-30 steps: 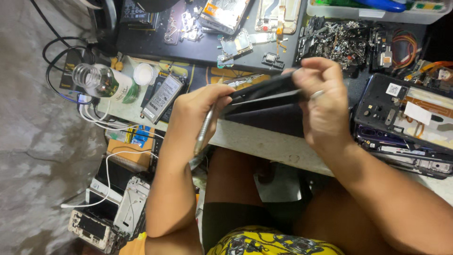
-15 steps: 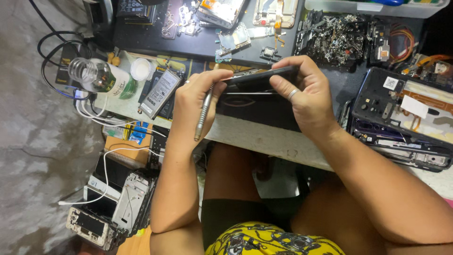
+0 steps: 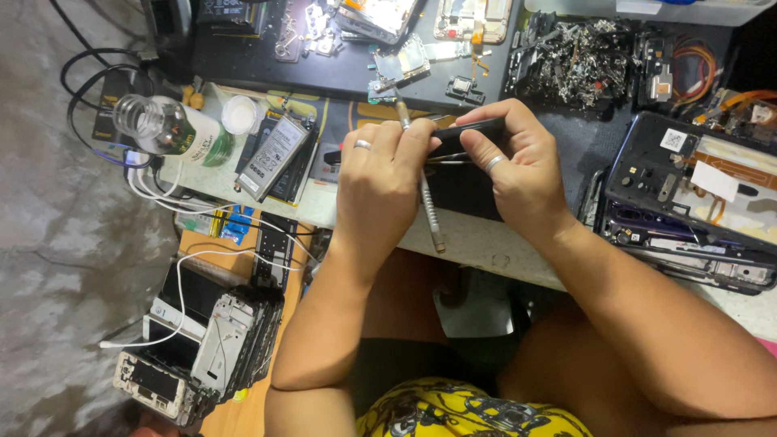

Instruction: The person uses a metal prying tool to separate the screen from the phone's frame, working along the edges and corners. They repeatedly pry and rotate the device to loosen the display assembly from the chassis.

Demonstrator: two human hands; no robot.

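Phone (image 3: 468, 133) sits pinched edge-on between our two hands over the front edge of the bench (image 3: 477, 243), just above our lap. Half a second ago it lay flatter, its dark back showing, and a second ago we held it wider and further right; now we have turned it onto its side and drawn both hands together over it, which we judge to mean we have gone from looking it over to working at its seam. Our left hand (image 3: 379, 186) has its fingers closed on the near end of the phone and on a slim metal tool (image 3: 429, 212), whose ribbed shaft hangs down past the bench edge while its tip points up behind the knuckles. Our right hand (image 3: 518, 166) clamps the far end, thumb beneath and fingers curled over the top. Outward to the left, near the bench's left edge, lies a flat grey battery (image 3: 273, 156) with a pale printed label, then a white round cap (image 3: 240, 114) and a clear bottle (image 3: 170, 129) on its side with a green-and-white label. A blue packet (image 3: 237, 225) sits below that edge. At the right edge lies an opened phone frame (image 3: 688, 202) bearing a small white square sticker.
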